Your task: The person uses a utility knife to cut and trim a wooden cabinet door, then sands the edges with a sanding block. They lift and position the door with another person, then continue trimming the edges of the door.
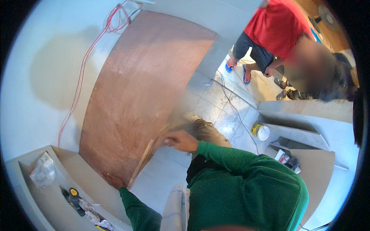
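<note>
A large reddish-brown wooden board (142,77) leans against the pale wall and takes up the left-middle of the view. Along its near right edge runs a thin light wood strip (140,163). My left hand (118,181) is at the board's lower corner; its fingers blend into the brown surface, so their hold is unclear. My right hand (182,141) is beside the board's right edge, near the strip's upper end, with its fingers curled. Whatever those fingers hold is too blurred to name. Both my sleeves are green.
Red cable (83,73) hangs down the left wall. A grey shelf (58,173) bears a plastic bag (43,170) and a black-and-yellow tool (74,198). A paint bucket (263,132) stands at right near a floor cord (235,109). Beyond the doorway is a person in red (275,29).
</note>
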{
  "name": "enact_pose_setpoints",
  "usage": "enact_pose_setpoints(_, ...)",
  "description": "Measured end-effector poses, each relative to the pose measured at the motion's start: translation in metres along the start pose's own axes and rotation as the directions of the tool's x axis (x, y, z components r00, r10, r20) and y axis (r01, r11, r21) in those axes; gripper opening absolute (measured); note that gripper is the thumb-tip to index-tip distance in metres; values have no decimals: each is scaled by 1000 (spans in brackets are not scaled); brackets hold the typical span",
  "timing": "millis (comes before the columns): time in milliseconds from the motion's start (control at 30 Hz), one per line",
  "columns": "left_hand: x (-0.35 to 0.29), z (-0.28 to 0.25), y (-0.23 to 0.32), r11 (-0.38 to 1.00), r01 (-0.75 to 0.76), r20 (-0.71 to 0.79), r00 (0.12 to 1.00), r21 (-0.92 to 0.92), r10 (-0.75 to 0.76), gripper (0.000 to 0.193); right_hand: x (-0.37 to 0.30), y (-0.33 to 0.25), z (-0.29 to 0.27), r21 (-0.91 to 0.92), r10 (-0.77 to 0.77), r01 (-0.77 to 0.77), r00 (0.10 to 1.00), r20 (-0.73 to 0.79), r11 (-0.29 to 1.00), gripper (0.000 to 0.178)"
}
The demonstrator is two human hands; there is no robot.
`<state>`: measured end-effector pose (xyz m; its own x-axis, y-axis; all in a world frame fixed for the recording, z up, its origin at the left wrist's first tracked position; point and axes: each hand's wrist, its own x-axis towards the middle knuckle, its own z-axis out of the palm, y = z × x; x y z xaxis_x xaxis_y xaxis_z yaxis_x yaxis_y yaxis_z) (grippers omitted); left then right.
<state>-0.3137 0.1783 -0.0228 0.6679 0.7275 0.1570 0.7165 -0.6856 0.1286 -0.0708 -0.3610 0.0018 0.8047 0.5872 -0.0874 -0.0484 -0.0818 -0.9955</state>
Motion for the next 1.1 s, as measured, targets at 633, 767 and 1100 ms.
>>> enact_pose_setpoints(633,21,64,540,906,-235,29,965,-352,262,63,110,83,-371,728,292,255,795,-533,636,66)
enact_pose_setpoints(767,17,63,563,959,-211,-2,977,-188,214,64,155,79,-397,788,223,314,845,-487,530,67)
enact_pose_setpoints(1100,11,58,570,935,-236,-17,971,-264,240,58,157,78,-380,861,280,353,840,-464,367,37)
